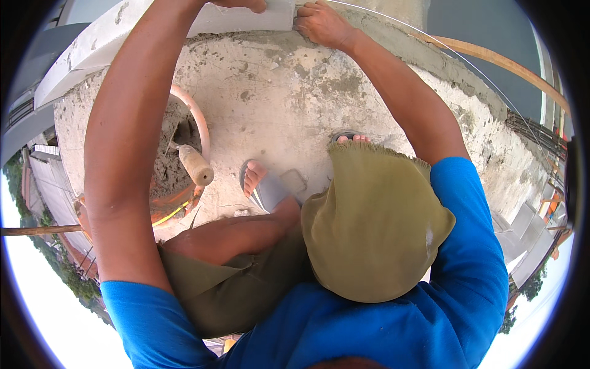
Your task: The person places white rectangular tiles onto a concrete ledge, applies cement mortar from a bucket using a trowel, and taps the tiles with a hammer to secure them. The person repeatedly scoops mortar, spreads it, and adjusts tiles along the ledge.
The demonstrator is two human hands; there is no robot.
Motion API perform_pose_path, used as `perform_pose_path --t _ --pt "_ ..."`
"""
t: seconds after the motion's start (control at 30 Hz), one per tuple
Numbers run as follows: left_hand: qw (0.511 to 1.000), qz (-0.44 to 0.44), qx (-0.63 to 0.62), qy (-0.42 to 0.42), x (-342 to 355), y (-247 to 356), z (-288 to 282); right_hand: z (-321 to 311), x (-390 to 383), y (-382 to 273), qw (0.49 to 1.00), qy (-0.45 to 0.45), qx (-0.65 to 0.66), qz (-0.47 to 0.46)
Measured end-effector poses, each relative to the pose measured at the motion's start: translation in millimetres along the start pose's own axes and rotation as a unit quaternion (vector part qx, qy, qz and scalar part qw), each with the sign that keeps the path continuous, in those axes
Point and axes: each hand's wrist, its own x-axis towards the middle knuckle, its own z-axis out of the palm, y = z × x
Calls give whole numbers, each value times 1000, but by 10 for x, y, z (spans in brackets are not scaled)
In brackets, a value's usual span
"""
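Note:
A pale grey building block lies on the mortar bed along the top of the low wall. My left hand rests at its upper side, mostly cut off by the picture's edge, so its fingers hardly show. At the block's right end is my right hand, its fingers curled in against the end face; what they grip, if anything, is hidden. A thin white string runs off to the right from near this hand. By my left forearm, a trowel with a worn round handle stands in wet mortar inside an orange bucket.
Rough, mortar-spattered concrete lies beneath my sandalled feet. Another pale block continues the row at left. A wooden strip and reinforcing bars lie at right. My raised, cloth-covered knee stands between my arms.

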Motion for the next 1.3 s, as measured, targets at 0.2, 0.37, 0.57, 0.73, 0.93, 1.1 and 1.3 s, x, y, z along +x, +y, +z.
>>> perform_pose_path --t 0.2,0.37,0.57,0.73,0.93,1.1,1.3 --pt "999 15 -35 13 0 56 14 13 -5 -53 997 24 17 78" --pt "1000 -13 -20 -11 33 70 60 -102 -9 -13 993 45 -3 105" --pt "1000 -3 0 -8 -23 16 49 -123 1 -82 988 22 84 125" --pt "1000 21 -10 13 -20 -23 111 -122 6 -118 987 12 82 137" --pt "998 36 11 42 13 -107 229 -93 7 -88 979 2 105 177" --pt "999 18 -19 20 -13 -41 130 -382 167 -215 956 9 97 278" --pt "999 20 -15 39 15 -49 135 -280 136 -81 963 11 105 249"
